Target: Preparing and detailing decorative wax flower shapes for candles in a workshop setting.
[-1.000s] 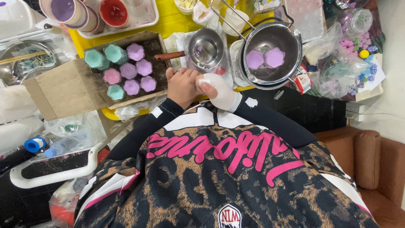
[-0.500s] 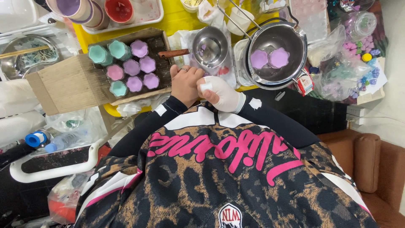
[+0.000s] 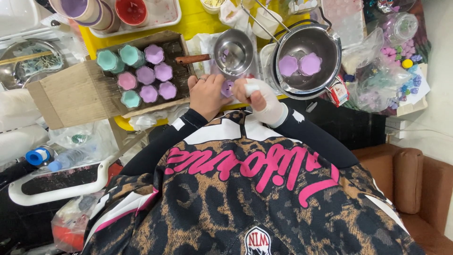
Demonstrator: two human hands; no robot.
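Note:
My left hand, bare with a ring on one finger, and my right hand, in a white glove, meet close to my chest at the table's near edge. Between their fingers they hold a small purple flower-shaped cup. The gloved fingers curl over its right side, so most of it is hidden. Just beyond the hands stands a small steel pot with a wooden handle.
To the left, a cardboard box holds several purple, pink and teal flower-shaped cups. A large steel pan at the right holds two purple pieces. Cups on a white tray stand at the back; plastic bags of coloured bits lie far right.
Both hands have stayed together near my chest and turned slightly. The purple cup now shows between the fingers.

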